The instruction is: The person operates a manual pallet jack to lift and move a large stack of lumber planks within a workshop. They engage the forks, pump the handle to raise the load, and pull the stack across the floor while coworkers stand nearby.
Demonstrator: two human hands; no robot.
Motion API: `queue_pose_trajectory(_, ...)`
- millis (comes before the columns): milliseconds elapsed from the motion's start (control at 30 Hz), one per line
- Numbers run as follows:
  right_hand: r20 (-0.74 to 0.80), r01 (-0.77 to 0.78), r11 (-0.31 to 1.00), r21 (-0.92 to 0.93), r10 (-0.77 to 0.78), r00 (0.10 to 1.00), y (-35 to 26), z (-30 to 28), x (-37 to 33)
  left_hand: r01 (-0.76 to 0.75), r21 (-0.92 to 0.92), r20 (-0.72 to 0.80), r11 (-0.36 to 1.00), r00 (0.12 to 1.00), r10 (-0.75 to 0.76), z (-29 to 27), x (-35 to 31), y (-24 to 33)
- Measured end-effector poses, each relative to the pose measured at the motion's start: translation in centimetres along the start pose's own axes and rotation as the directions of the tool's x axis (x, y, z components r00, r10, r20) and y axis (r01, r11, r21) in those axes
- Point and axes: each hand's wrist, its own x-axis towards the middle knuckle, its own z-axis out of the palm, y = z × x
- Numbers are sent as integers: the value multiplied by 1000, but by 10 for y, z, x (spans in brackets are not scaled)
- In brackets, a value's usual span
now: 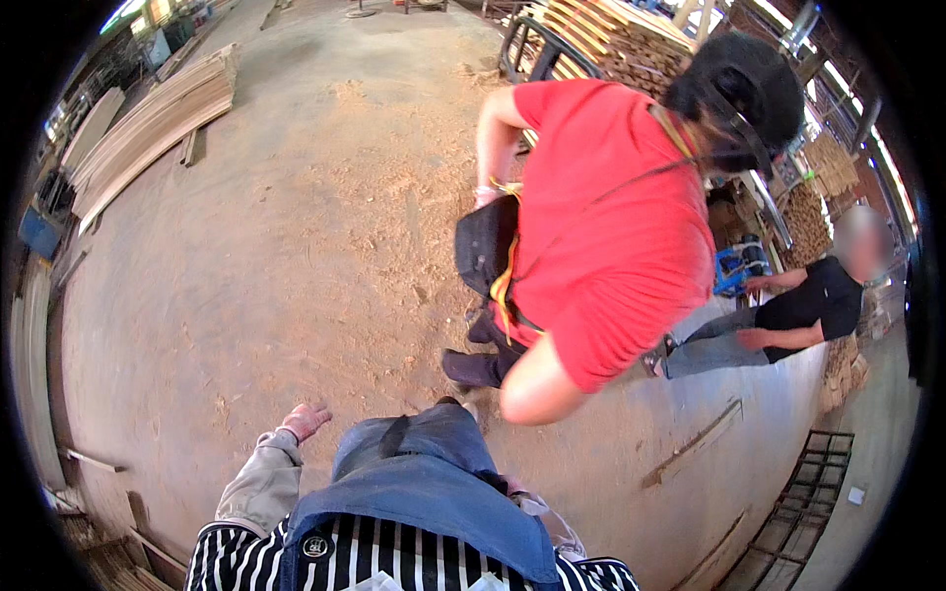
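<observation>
My left hand [307, 421] hangs out to the left of my body, above the dusty floor. Its fingers look stretched out and nothing shows in them. A grey sleeve covers that forearm. On my right side, only a small part of my right hand [514, 484] shows past the edge of my blue apron [419, 492]; its fingers are hidden. Close in front of me, to the right, stands a person in a red shirt [621, 227] and black cap, bending forward. A black waist pouch [486, 244] with a yellow strap hangs at that person's hip.
Sawdust and shavings lie over the concrete floor [296, 227]. Long boards [158, 128] are stacked at the far left. Farther right stands another person in a black shirt [813, 310]. A black metal rack [803, 512] lies at the lower right; stacked timber [631, 44] stands behind.
</observation>
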Motion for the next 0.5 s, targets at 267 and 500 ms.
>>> queue_pose_trajectory(267, -63, 11, 998, 68, -7, 998, -99, -72, 60, -10, -111, 149, 994, 988, 27, -59, 29, 81)
queue_pose_trajectory(500, -54, -46, 979, 198, 58, 997, -165, -118, 155, -267, -43, 101, 963, 957, 271, -180, 173, 159)
